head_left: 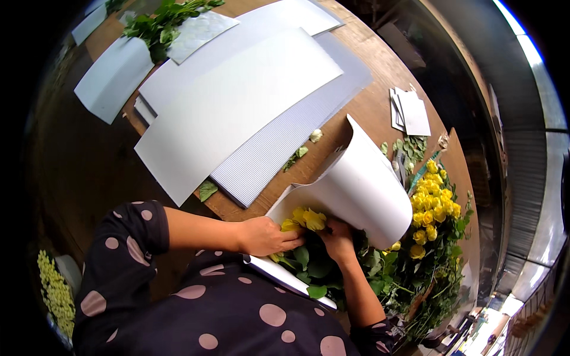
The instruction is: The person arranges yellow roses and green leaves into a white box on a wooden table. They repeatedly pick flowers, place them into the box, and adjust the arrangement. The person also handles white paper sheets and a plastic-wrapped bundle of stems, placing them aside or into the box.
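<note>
Several yellow roses [309, 219] lie close to my body with their leafy stems, on a white sheet [356, 184] whose far part curls upward. From the left, my left hand [274, 236] reaches in, its fingers pinched together at the near side of the blooms. My right hand [337, 238] is closed just right of the same blooms, around the upper stems; some of its fingertips are hidden by petals and shade. Green leaves [317, 262] spread between the two hands, over the sheet's near edge.
A large pile of yellow roses [430, 207] with long stems lies at the right. White sheets [237, 95] cover a ribbed grey board [261, 160] on the wooden table [380, 107]. White cards [411, 113] sit at the far right, greenery [157, 26] at the far left.
</note>
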{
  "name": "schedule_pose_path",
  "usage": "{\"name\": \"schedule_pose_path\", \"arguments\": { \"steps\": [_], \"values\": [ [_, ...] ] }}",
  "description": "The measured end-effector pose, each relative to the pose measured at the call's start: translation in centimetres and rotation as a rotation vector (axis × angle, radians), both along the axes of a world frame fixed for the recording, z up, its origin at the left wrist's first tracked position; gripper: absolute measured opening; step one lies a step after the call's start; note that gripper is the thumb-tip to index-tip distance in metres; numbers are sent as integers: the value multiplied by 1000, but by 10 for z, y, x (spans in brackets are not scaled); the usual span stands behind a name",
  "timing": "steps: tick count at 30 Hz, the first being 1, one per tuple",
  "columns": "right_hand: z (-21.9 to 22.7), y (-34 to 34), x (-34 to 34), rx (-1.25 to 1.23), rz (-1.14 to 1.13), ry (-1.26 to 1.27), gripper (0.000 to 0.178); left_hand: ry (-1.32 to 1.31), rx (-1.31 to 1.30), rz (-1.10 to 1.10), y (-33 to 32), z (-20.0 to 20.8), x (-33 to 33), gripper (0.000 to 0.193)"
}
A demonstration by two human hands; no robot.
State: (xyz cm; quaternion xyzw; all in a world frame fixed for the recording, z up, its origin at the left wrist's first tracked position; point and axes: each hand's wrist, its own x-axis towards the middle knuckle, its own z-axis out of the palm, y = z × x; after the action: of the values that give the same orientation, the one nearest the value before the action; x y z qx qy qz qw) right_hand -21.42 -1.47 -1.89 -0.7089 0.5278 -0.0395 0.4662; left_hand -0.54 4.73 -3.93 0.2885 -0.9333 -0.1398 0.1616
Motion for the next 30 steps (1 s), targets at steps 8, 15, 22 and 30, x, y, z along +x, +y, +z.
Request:
{"name": "schedule_pose_path", "arguments": {
  "steps": [8,15,22,30],
  "values": [
    [-10,-2,1,-43,60,-66,26,56,58,32,-6,2,0,29],
    [31,16,6,-378,-37,98,17,-28,147,84,0,3,3,29],
    [1,16,5,-1018,136,328,14,27,152,95,-1,2,1,29],
    [-12,10,5,-943,227,414,21,41,240,73,-11,7,-1,30]
  ]
}}
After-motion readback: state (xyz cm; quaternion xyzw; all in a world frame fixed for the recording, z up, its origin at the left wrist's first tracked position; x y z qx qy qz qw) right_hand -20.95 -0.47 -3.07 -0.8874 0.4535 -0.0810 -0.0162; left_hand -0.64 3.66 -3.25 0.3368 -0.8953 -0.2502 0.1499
